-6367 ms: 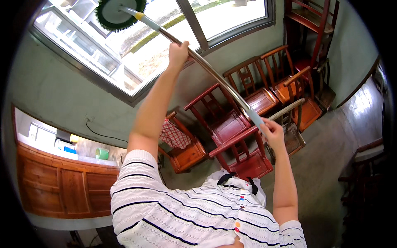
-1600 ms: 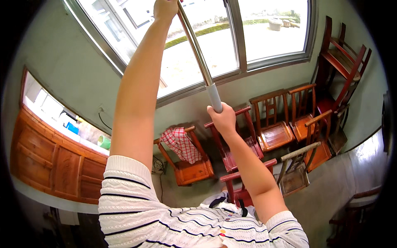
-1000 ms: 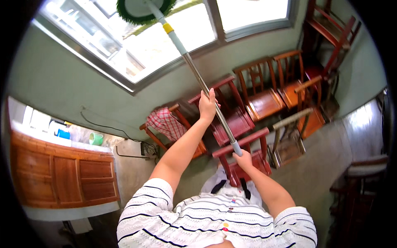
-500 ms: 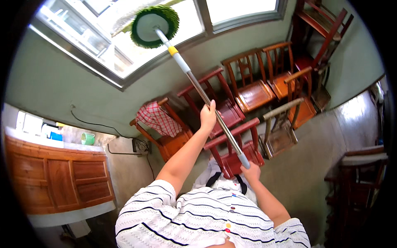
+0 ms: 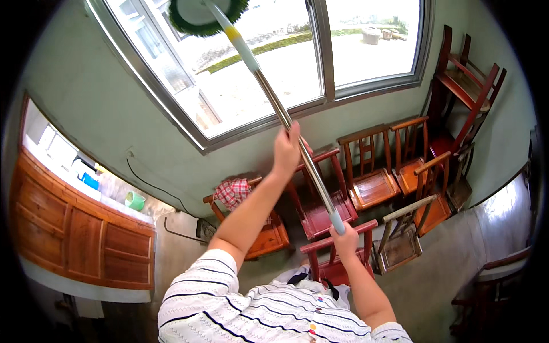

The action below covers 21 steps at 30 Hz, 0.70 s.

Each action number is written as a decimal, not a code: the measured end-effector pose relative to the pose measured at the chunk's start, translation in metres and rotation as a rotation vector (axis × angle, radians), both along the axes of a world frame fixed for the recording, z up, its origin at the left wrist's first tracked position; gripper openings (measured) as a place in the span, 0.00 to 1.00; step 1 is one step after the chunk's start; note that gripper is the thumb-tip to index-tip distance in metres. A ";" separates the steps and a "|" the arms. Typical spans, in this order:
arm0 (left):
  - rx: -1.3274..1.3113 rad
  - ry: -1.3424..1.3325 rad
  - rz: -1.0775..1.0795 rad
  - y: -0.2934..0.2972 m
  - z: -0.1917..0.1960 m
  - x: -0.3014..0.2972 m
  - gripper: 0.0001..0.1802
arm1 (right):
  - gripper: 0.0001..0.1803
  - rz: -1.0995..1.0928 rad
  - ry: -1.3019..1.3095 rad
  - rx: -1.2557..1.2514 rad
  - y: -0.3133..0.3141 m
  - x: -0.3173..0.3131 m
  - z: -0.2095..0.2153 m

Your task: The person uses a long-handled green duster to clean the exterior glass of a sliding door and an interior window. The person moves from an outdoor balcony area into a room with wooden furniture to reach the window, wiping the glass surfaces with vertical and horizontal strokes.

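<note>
- Head view: since half a second ago the round green mop head [image 5: 201, 12] has slid up and left along the window [image 5: 269, 68], so that only its lower part shows at the top edge of the picture. A second before that it sat in much the same high spot, so the strokes look like back-and-forth passes over the upper glass.
- The left hand [image 5: 287, 150] sits higher on the pole [image 5: 286, 123] than it did half a second ago, its arm stretched further up. Its grip is wrapped fully round the metal shaft, about midway along.
- The right hand [image 5: 345, 240] is lower and close to the chest. Its grip is closed round the pale grey end sleeve of the pole.
- The pole is a shiny metal tube with a yellow and white collar just below the mop head. It slants from the lower right up to the upper left, across the window frame.
- Under the window stand several red-brown wooden chairs [image 5: 372, 183], one with a checked cloth [image 5: 233, 191] on it. A wooden cabinet [image 5: 68, 228] stands along the left wall, its surface carrying a green cup [image 5: 135, 200].
</note>
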<state>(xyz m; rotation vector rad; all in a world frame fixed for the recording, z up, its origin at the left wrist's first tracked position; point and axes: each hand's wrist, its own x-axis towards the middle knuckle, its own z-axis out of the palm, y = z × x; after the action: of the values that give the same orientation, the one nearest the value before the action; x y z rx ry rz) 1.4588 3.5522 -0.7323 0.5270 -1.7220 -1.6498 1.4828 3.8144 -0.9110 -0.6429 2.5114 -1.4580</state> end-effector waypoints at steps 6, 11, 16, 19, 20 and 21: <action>-0.249 0.123 0.253 -0.096 0.175 -0.007 0.29 | 0.20 0.169 0.037 -0.172 -0.121 -0.023 0.153; -0.480 -0.053 0.319 -0.146 0.244 -0.008 0.30 | 0.19 0.307 0.089 -0.228 -0.176 -0.045 0.204; -0.389 0.007 0.401 -0.132 0.186 -0.004 0.29 | 0.16 0.398 -0.072 -0.247 -0.180 -0.052 0.143; -0.275 0.018 0.370 -0.109 0.104 -0.009 0.28 | 0.16 0.295 -0.054 -0.157 -0.147 -0.052 0.082; -0.213 0.017 0.339 -0.092 0.076 -0.011 0.28 | 0.16 0.269 -0.091 -0.089 -0.131 -0.055 0.056; -0.147 0.012 0.315 -0.073 0.047 -0.009 0.28 | 0.16 0.249 -0.131 -0.017 -0.111 -0.054 0.028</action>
<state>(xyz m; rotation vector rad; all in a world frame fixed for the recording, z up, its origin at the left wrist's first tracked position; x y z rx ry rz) 1.4501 3.4793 -0.6851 0.6768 -1.6399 -1.2929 1.4290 3.7030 -0.8827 -0.8027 2.2316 -1.3843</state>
